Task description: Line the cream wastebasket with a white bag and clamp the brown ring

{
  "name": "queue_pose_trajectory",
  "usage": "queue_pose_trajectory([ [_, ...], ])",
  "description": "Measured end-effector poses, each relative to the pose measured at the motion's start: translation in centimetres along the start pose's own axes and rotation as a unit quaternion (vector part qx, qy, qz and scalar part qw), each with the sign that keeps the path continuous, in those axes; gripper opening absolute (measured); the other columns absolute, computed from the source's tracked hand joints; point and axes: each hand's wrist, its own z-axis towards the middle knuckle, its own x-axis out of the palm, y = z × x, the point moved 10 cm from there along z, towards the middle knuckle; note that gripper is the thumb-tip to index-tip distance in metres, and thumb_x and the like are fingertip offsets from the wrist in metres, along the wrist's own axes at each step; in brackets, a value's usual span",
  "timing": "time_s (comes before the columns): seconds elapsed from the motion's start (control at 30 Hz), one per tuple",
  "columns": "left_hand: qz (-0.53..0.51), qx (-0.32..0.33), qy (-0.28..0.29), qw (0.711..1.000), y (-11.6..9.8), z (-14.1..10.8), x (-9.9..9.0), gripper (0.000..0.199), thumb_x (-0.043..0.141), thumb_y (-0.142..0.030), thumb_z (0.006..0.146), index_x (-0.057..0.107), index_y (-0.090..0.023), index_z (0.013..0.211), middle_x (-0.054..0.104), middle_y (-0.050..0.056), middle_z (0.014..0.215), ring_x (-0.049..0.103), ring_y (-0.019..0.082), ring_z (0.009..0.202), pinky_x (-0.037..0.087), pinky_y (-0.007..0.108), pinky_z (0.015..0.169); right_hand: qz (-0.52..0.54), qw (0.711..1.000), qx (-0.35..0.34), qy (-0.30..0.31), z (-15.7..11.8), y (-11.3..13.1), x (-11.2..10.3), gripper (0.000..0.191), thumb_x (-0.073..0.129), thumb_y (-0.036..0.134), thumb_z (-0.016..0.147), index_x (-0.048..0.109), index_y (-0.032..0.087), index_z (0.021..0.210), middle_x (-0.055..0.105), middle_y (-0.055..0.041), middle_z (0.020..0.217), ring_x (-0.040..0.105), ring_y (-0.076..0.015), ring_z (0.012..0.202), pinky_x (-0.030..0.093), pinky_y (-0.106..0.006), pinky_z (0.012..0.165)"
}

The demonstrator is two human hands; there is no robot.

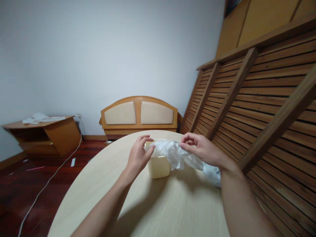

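A small pale yellow bin [159, 168] stands upright on the round table. A crumpled white plastic bag [174, 154] lies over its mouth and hangs past the right side. My left hand [140, 152] is at the bin's left rim, thumb and fingers apart, with the bag's edge close by its thumb. My right hand [201, 148] pinches the bag between thumb and fingers, to the right of the bin. Much of the bin's opening is hidden under the bag.
Beyond my right wrist another crumpled plastic bag [211, 175] lies on the round wooden table [98, 194]. Slatted wooden panels [271, 108] lean at the right. A headboard [139, 115] stands behind. At left are a low cabinet [55, 140] and a white cable [53, 176] on the floor.
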Motion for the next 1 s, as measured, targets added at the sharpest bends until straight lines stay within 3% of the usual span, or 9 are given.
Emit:
queue_pose_trajectory([
  [0.13,-0.075,0.05,0.022,0.996,-5.7,-1.6,0.1,0.033,0.063,-0.037,0.091,0.061,-0.022,0.12,0.071,0.009,0.116,0.069,0.021,0.097,0.056,0.032,0.083,0.076,0.996,-0.024,-0.047,0.6,-0.1,-0.4,0.032,0.071,0.051,0.086,0.061,0.02,0.092,0.065,-0.0002,0.079,0.058,-0.014,0.069,0.044,-0.025,0.06],
  [0.2,-0.074,0.054,0.042,0.995,-6.8,-2.2,0.7,0.039,0.068,-0.038,0.088,0.058,-0.023,0.122,0.071,0.008,0.116,0.069,0.021,0.095,0.055,0.031,0.082,0.103,0.992,-0.037,-0.062,0.7,0.0,-0.5,0.031,0.071,0.049,0.086,0.06,0.021,0.094,0.065,-0.0002,0.082,0.059,-0.0136,0.069,0.044,-0.025,0.061],
  [0.27,-0.082,0.044,0.054,0.994,-6.7,-2.3,1.3,0.026,0.067,-0.036,0.088,0.06,-0.022,0.11,0.072,0.006,0.105,0.069,0.018,0.086,0.055,0.029,0.076,0.107,0.99,-0.047,-0.075,0.8,0.2,-0.6,0.03,0.07,0.049,0.087,0.059,0.022,0.096,0.066,-0.0002,0.083,0.059,-0.0138,0.07,0.045,-0.025,0.062],
  [0.4,-0.136,-0.004,0.045,0.99,-4.6,-1.4,1.4,0.015,0.06,-0.032,0.089,0.055,-0.02,0.081,0.065,0.0,0.078,0.063,0.012,0.067,0.049,0.021,0.059,0.071,0.992,-0.056,-0.091,0.8,0.6,-0.8,0.032,0.068,0.051,0.087,0.058,0.023,0.101,0.067,-0.0021,0.087,0.063,-0.0178,0.078,0.05,-0.03,0.07],
  [0.57,-0.273,-0.082,-0.035,0.958,-0.6,0.2,-0.4,0.029,0.071,-0.041,0.079,0.052,-0.019,0.078,0.06,-0.003,0.072,0.059,0.01,0.059,0.047,0.02,0.056,-0.043,0.992,-0.087,-0.078,0.1,1.7,-0.9,0.048,0.078,0.051,0.077,0.052,0.025,0.109,0.064,-0.0072,0.12,0.059,-0.026,0.119,0.044,-0.044,0.104],
  [0.63,-0.308,-0.121,-0.065,0.941,1.5,0.6,-0.9,0.035,0.076,-0.044,0.073,0.054,-0.018,0.08,0.061,-0.002,0.074,0.059,0.009,0.058,0.048,0.021,0.057,-0.104,0.991,-0.062,-0.051,-0.2,1.2,-0.7,0.062,0.083,0.051,0.07,0.051,0.026,0.116,0.058,-0.0083,0.133,0.054,-0.0289,0.127,0.042,-0.046,0.107],
  [0.73,-0.342,-0.181,-0.091,0.918,4.5,0.8,-1.1,0.043,0.08,-0.048,0.067,0.062,-0.015,0.087,0.069,0.003,0.087,0.063,0.011,0.068,0.052,0.023,0.063,-0.158,0.987,-0.014,0.016,-0.6,0.0,-0.2,0.062,0.084,0.05,0.068,0.053,0.027,0.117,0.06,-0.0078,0.133,0.058,-0.03,0.12,0.047,-0.043,0.1],
  [0.83,-0.378,-0.222,-0.074,0.896,6.3,0.8,-0.4,0.054,0.081,-0.05,0.065,0.068,-0.012,0.101,0.073,0.011,0.102,0.068,0.016,0.082,0.056,0.028,0.074,-0.163,0.984,-0.013,0.067,-0.8,-0.1,0.3,0.031,0.074,0.048,0.08,0.063,0.024,0.096,0.067,-0.0045,0.118,0.062,-0.0271,0.11,0.047,-0.039,0.097],
  [1.0,-0.406,-0.227,-0.039,0.885,6.5,0.7,0.8,0.066,0.083,-0.04,0.067,0.063,-0.015,0.124,0.062,0.016,0.137,0.068,0.023,0.109,0.057,0.035,0.09,-0.104,0.994,0.011,0.041,-0.3,-1.1,-0.1,0.029,0.063,0.048,0.088,0.065,0.02,0.08,0.069,-0.0035,0.086,0.063,-0.0203,0.081,0.048,-0.032,0.071],
])
